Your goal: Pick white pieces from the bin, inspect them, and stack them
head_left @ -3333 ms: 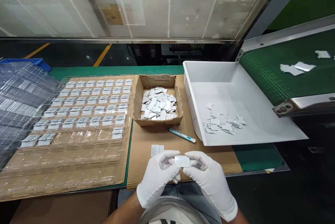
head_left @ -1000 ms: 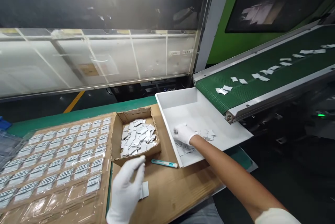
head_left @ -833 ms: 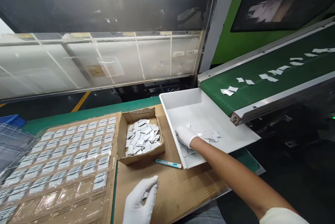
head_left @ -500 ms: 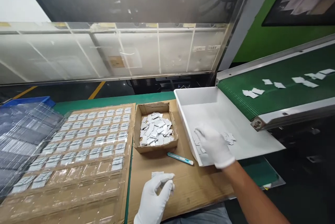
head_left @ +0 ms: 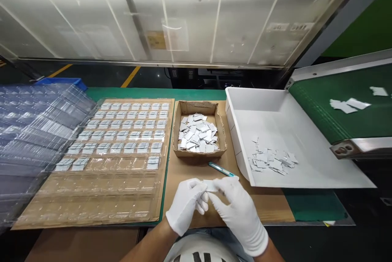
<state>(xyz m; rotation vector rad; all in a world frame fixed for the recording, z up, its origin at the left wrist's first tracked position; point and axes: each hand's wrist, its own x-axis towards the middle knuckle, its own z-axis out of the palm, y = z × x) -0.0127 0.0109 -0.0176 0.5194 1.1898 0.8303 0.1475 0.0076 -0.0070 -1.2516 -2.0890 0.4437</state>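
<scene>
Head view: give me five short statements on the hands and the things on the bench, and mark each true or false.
1. Both hands, left hand and right hand, pinch one small white piece between them. True.
2. The cardboard box is bare inside. False: it holds a heap of small white pieces.
3. The teal pen-like tool lies on the cardboard sheet between the box and the hands. True.
4. The white bin stands left of the box. False: it stands to the right, under the end of the green conveyor.
5. Every pocket of the clear tray is filled. False: the near rows have nothing in them.
</scene>
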